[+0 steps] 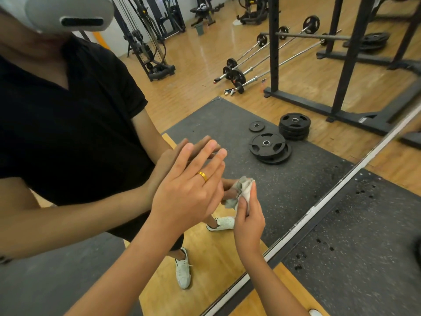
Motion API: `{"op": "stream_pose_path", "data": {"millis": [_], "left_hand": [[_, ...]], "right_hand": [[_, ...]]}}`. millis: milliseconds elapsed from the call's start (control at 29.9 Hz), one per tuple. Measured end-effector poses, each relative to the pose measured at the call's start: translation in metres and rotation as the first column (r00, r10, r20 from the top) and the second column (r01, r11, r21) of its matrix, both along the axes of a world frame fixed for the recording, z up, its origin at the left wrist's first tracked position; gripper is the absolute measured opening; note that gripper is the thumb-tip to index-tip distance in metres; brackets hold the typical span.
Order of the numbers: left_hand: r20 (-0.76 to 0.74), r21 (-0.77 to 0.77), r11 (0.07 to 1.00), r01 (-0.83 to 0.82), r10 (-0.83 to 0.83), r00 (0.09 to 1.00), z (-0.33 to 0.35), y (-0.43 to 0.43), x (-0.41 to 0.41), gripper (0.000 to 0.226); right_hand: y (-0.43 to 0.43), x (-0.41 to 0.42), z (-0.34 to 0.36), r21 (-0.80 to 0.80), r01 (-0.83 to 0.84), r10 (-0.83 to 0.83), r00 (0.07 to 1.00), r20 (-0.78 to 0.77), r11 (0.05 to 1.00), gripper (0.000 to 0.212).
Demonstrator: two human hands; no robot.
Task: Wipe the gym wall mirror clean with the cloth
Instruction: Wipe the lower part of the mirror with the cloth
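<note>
We see the small crumpled grey-white cloth [245, 190] bunched into a wad, long axis approx. upright in the view. Its top end points up and in toward the glass of the large gym wall mirror [182, 99], where it meets its own reflection. That's low on the glass, above the mirror's pale metal btm strip [319, 207]. The right hand [248, 222] has it: grip narrow, thumb and curled fingers pinching the wad's lower part, back of the hand toward us. The right forearm comes up from the btm edge, wrist about straight. The left hand [186, 190] sits just left of the cloth, grip wide, holding nothing. Its fingers are straight and slightly fanned, pointing up and right, tips at the glass against their reflected twins. We can't tell if the palm touches. There's a plain gold ring [202, 176] on one finger, and the forearm rises from btm left. Reflected in the glass: black round weight plates [270, 147] stacked on a dark speckled rubber mat [227, 124], w/ steel barbells [262, 62] lying further back.
</note>
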State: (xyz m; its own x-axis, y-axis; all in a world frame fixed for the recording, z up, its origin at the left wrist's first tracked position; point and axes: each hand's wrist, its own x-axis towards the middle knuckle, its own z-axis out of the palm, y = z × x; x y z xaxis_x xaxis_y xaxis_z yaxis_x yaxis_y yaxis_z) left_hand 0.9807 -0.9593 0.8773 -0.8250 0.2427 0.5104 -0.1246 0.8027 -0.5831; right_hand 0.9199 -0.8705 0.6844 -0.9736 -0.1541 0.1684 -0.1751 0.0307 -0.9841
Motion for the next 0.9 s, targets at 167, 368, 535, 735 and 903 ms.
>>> {"op": "stream_pose_path", "data": {"millis": [167,368,535,735,903], "left_hand": [[-0.012,0.0,1.0,0.001,-0.001,1.0,0.0,0.001,-0.001,0.037],[0.03,0.076,0.997,0.024,-0.026,0.999,0.001,0.003,0.001,0.037],[0.084,0.201,0.979,0.033,-0.05,0.995,0.007,0.012,0.029,0.039],[0.026,0.177,0.984,-0.036,0.032,0.999,0.013,-0.009,0.097,0.035],[0.054,-0.024,0.999,-0.026,0.028,0.998,0.005,-0.032,0.112,0.037]], "right_hand": [[-0.013,0.01,0.039,-0.108,-0.014,0.011,1.0,-0.026,0.994,0.05],[-0.018,0.02,0.03,-0.049,-0.02,0.011,0.983,-0.185,0.999,0.051],[-0.016,0.023,0.01,-0.016,0.014,-0.016,0.995,-0.096,1.0,0.051],[-0.024,0.029,0.017,-0.06,0.084,-0.084,0.996,0.003,0.995,0.051],[-0.034,0.043,0.036,-0.085,0.161,-0.15,0.981,0.123,0.983,0.05]]}}
